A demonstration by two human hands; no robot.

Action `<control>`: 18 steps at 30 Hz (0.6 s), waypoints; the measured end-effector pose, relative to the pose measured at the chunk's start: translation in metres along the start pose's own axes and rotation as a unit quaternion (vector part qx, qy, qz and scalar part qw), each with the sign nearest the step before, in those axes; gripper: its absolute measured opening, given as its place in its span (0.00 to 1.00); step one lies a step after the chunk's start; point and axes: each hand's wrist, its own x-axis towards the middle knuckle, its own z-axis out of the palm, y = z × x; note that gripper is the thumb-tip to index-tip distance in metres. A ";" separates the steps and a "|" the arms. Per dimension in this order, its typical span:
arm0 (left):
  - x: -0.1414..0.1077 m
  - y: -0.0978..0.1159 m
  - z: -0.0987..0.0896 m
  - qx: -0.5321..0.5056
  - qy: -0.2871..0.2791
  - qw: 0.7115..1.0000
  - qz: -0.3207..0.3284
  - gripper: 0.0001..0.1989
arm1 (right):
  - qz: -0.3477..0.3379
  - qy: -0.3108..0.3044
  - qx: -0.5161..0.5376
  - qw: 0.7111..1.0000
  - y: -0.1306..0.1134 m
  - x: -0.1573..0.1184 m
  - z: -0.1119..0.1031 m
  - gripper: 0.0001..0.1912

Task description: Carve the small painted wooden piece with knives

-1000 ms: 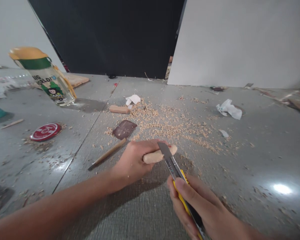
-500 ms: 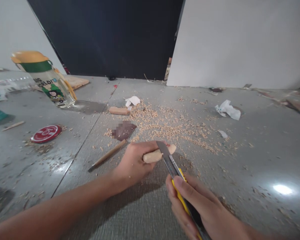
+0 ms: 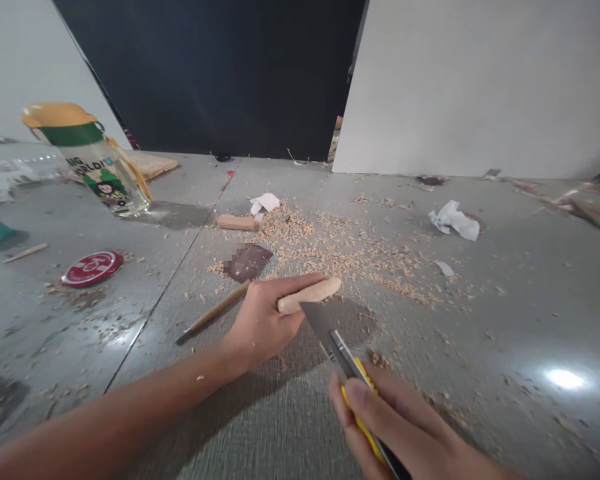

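A pale, rounded piece of carved wood (image 3: pixel 311 294) is gripped in my left hand (image 3: pixel 267 323), its far end pointing up and right. My right hand (image 3: pixel 395 420) is wrapped round a yellow and black utility knife (image 3: pixel 353 370) with its blade extended. The blade's tip lies at the near side of the wood, close to my left fingers; whether it touches the wood I cannot tell. Just left of my left hand lies a wooden-handled carving tool (image 3: pixel 213 313) with a dark tip. Beyond that hand is a brown sheet (image 3: pixel 253 262), partly pixelated.
Wood shavings (image 3: pixel 340 250) are strewn over the grey surface. Farther back lie a small wood block (image 3: pixel 237 223) and crumpled tissue (image 3: pixel 455 220). At left are a round red lid (image 3: pixel 93 269), a thin stick (image 3: pixel 25 253) and a clear bottle with a yellow lid (image 3: pixel 103 173).
The knife has drawn back toward me and its blade has shifted from across the wood to its near end. The wood now shows more fully, and my left hand has moved slightly left.
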 end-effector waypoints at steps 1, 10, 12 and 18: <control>0.000 0.000 0.001 0.003 0.004 1.000 0.006 0.19 | -0.003 0.019 -0.003 1.000 0.001 0.001 -0.002 0.29; -0.002 0.001 0.000 0.003 -0.045 0.997 0.062 0.27 | -0.015 0.057 -0.053 0.997 -0.003 0.009 -0.010 0.27; -0.002 0.001 0.001 0.000 -0.042 0.997 0.067 0.27 | -0.012 0.051 -0.056 0.997 -0.003 0.009 -0.009 0.26; -0.003 0.000 0.002 0.004 -0.039 0.996 0.074 0.27 | 0.008 0.052 -0.042 0.998 0.000 0.009 -0.007 0.26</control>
